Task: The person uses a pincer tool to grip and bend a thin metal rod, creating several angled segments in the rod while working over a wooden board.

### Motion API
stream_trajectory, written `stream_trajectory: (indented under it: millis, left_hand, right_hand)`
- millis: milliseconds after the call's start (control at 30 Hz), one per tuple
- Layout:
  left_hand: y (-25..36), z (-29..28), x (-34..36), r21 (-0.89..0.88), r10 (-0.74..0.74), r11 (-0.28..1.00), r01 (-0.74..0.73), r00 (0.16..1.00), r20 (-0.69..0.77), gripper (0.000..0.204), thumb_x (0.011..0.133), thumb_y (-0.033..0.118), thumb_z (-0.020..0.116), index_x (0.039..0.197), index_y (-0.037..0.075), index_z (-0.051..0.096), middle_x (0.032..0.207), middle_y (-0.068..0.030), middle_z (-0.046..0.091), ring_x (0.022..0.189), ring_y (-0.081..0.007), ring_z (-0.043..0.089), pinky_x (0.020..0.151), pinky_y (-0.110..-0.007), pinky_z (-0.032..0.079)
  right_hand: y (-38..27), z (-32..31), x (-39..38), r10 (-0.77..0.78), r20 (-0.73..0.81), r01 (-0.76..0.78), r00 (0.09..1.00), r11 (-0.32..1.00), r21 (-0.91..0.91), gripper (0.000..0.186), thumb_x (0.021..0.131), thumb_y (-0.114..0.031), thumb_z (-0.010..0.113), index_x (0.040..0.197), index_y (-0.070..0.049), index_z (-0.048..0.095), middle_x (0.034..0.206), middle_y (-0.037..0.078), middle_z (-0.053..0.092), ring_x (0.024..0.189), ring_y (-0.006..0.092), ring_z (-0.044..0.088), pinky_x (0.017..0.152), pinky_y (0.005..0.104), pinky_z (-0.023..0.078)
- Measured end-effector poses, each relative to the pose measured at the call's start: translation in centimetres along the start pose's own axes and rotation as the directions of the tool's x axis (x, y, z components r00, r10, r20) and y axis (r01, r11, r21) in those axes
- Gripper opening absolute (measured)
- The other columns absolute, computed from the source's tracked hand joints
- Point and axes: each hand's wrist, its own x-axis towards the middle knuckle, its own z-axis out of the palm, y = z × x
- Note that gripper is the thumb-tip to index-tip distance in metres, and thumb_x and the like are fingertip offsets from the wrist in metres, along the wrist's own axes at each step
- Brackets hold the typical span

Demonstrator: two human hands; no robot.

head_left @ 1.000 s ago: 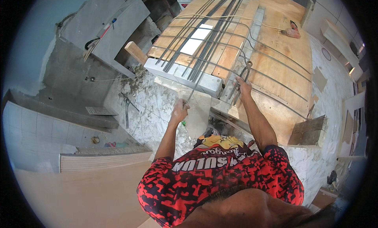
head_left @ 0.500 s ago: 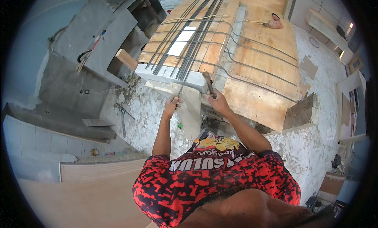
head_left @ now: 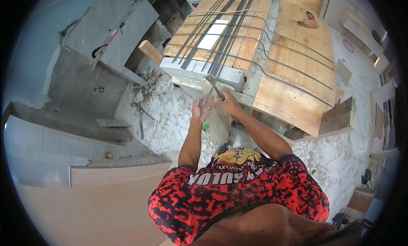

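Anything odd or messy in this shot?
Yes: the pale floor, left of the wooden platform, is smeared with dark grime, so it looks unswept. The dark cross rods also kink near the platform's step, but they all bend alike, so that may be deliberate.

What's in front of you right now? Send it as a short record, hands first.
Left hand: open, fingers spread, palm showing; contact with the thin rod nearby unclear
Right hand: closed around a dark metal tool, head pointing away from the body
Straight rods: bundled lengthwise on the wooden platform
Bent rods: running crosswise over the platform
White rectangular piece: lying among the straight rods
Red power tool: platform's far right
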Motion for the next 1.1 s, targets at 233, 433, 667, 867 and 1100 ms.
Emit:
stream_trajectory:
  millis: [233,433,667,867,1100]
  left_hand:
    - [3.6,-2.3,6.0,0.431,0.208,0.87,-0.24,0.971,0.121,0.053,0.09,0.036,0.059,0.13,0.005,0.043,0.124,-0.0178,0.052,0.114,-0.0293,0.051,0.093,-0.044,0.044]
    - [5.1,-0.4,10.2,0.885,0.395,0.219,-0.411,0.867,0.305,0.056,0.076,0.031,0.075,0.116,-0.003,0.053,0.106,-0.0182,0.063,0.098,-0.0308,0.06,0.084,-0.04,0.047]
    - [5.2,1.1,10.9,0.897,0.322,0.379,-0.228,0.941,0.103,0.053,0.074,0.033,0.076,0.11,-0.002,0.058,0.1,-0.0234,0.064,0.095,-0.0349,0.062,0.081,-0.043,0.047]
    - [4.0,-0.1,10.9,0.87,0.616,0.16,-0.466,0.736,0.28,0.05,0.077,0.033,0.073,0.107,-0.003,0.055,0.09,-0.0219,0.062,0.091,-0.0363,0.06,0.082,-0.048,0.044]
    - [2.4,0.1,6.5,0.749,0.157,0.621,-0.23,0.973,0.169,0.036,0.089,0.028,0.059,0.113,0.003,0.047,0.085,-0.01,0.056,0.067,-0.0247,0.056,0.059,-0.037,0.046]
  right_hand:
    - [-0.4,4.1,1.8,0.083,-0.157,-0.078,0.984,0.996,0.035,0.028,0.081,-0.02,0.069,0.098,-0.003,0.055,0.086,0.011,0.063,0.077,0.0205,0.06,0.069,0.0341,0.048]
    - [0.0,6.4,2.3,0.171,-0.287,-0.152,0.942,0.984,0.089,0.028,0.077,-0.008,0.07,0.1,-0.004,0.054,0.077,0.005,0.06,0.059,0.0114,0.054,0.052,0.0267,0.044]
    - [-0.5,7.6,2.3,0.236,-0.348,-0.2,0.907,0.97,0.137,0.028,0.075,-0.003,0.065,0.101,-0.003,0.054,0.077,0.005,0.059,0.059,0.012,0.054,0.054,0.0278,0.046]
    - [-2.6,10.5,-3.6,0.328,-0.226,-0.307,0.917,0.944,0.123,0.032,0.073,-0.003,0.065,0.103,-0.003,0.055,0.082,0.005,0.062,0.063,0.0124,0.056,0.058,0.0278,0.047]
    - [-3.1,10.4,-5.2,0.202,-0.339,-0.214,0.919,0.977,0.001,0.032,0.074,-0.006,0.068,0.102,-0.002,0.055,0.083,0.005,0.064,0.068,0.0148,0.06,0.066,0.0317,0.049]
